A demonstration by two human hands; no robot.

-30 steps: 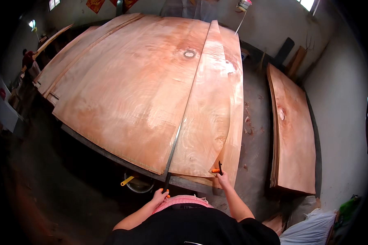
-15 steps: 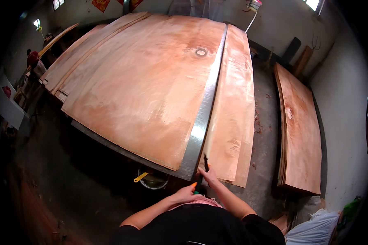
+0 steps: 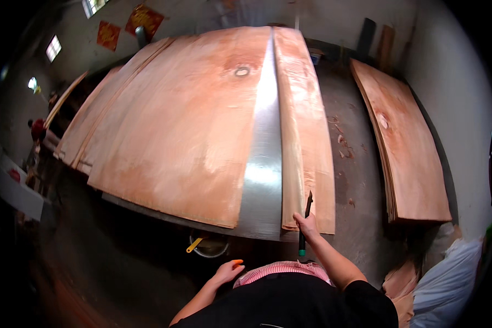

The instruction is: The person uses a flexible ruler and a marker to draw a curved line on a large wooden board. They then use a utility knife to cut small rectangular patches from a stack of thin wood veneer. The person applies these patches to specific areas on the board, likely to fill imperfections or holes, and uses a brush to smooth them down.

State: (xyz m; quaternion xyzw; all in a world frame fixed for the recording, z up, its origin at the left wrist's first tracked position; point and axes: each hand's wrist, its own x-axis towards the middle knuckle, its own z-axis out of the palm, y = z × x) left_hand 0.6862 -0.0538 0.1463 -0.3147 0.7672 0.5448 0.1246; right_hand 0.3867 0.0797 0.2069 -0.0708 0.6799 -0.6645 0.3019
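Note:
My right hand (image 3: 307,225) is closed around a black utility knife (image 3: 302,240) with a green end, its tip pointing away from me. That hand is over the near end of a narrow wood veneer strip (image 3: 318,158), whose left edge is curled up; whether the fingers also pinch the strip I cannot tell. My left hand (image 3: 227,271) is empty in front of my waist, fingers loosely apart, with an orange cover on a fingertip. A wide veneer sheet (image 3: 175,136) with a knot lies left of a bare shiny metal band (image 3: 262,197) on the table.
A bowl (image 3: 212,250) with a yellow-handled tool (image 3: 194,245) sits below the table's near edge. On the right stands a stack of veneer (image 3: 407,147), with scraps on the floor between. White plastic sacking (image 3: 445,284) is at the lower right. A person (image 3: 41,131) is at the far left.
My right hand has moved right with the knife, and the narrow strip has shifted away from the wide sheet, widening the metal band. My left hand has drawn left, away from the knife's end.

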